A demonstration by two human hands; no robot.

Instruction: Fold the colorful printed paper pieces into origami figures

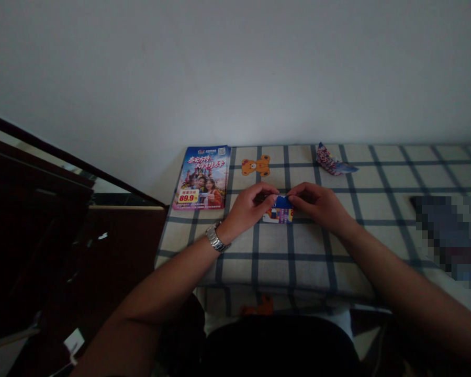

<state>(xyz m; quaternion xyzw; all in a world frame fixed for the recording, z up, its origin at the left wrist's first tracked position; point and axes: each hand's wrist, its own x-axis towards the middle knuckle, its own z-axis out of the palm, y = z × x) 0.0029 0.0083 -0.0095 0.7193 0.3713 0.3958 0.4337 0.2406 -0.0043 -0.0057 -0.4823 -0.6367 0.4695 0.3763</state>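
Small folded sheet of printed blue, purple and white paper at centre, on or just above the white cloth with blue-grey checks; contact unclear. Left hand at its 9 o'clock, thumb and forefinger pinching the top left edge. Right hand at 3, thumb and forefinger pinching the top right corner. Silver metal-link watch on left wrist. Orange bear figure at 11. Flat stack of glossy printed leaflets at 10. Creased blue-and-red printed paper near 2. Dark pixelated oblong object just past 3.
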